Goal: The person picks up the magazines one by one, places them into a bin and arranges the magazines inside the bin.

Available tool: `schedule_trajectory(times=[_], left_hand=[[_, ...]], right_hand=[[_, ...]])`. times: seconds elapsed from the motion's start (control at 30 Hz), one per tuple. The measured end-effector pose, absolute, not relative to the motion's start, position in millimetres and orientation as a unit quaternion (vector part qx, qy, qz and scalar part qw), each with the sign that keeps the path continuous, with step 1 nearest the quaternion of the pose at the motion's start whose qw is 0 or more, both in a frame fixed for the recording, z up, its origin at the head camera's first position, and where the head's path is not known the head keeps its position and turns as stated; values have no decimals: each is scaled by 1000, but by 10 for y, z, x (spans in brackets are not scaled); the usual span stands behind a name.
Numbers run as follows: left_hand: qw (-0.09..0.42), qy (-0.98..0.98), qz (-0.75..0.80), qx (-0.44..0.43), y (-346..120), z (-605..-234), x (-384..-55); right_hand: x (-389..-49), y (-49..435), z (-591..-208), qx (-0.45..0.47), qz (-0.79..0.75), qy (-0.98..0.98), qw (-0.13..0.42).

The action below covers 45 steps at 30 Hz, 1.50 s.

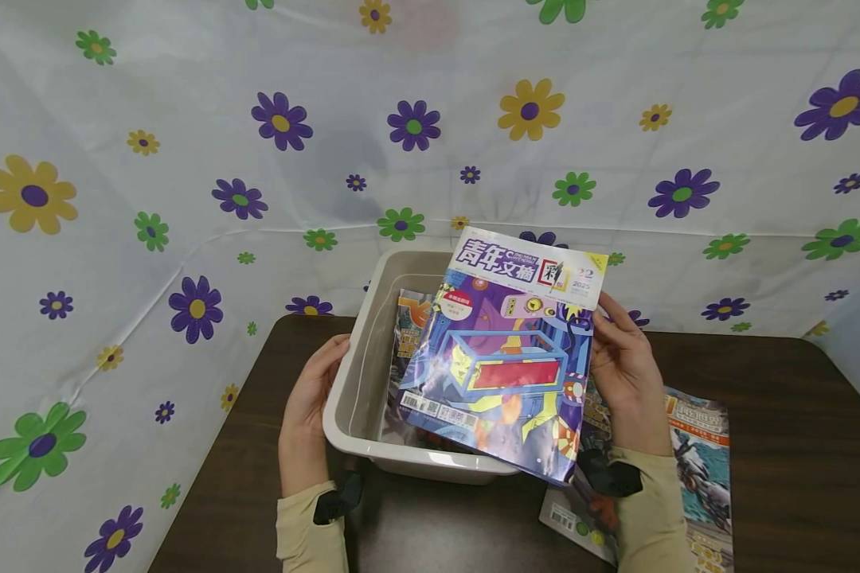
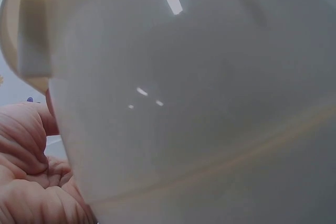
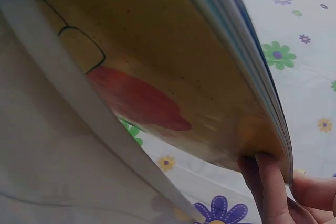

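At frame centre, your left hand holds the tub by its left side; your right hand pinches a magazine above it.

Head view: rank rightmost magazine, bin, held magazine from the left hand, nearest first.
1. Bin: at the left hand, touching it.
2. Held magazine: right of the hand, partly over the bin.
3. Rightmost magazine: farther right, on the table.
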<state>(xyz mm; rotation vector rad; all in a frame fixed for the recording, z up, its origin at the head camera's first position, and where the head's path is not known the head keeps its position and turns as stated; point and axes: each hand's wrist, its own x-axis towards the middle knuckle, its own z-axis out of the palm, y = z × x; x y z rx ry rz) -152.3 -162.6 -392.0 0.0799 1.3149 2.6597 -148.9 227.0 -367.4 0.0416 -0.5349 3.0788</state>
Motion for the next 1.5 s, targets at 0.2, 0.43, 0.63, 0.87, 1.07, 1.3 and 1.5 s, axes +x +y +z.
schedule_trajectory(times=[0.2,0.43,0.63,0.87,1.07,1.3,1.5], left_hand=[[87,446,890,30,-1627,-3916,-1524],[89,440,893,29,-1625,-3905,-1517],[84,445,891,19,-1608,-3894,-1514],[84,449,889,24,-1615,-3904,-1522],[89,444,891,35,-1615,-3904,-1526],[88,445,891,32,-1613,-3905,-1530],[87,448,890,19,-1602,-3891,-1509]], right_hand=[[-1505,2228,-3672,3,982,-191,16],[-1523,2167,-3670,-26,974,-223,31],[-1549,2103,-3672,-42,961,-271,42],[-1580,2019,-3692,-57,946,-314,60],[-1595,1984,-3721,-69,936,-338,73],[-1601,1963,-3718,-94,922,-363,93],[-1606,1938,-3685,-112,912,-380,104]])
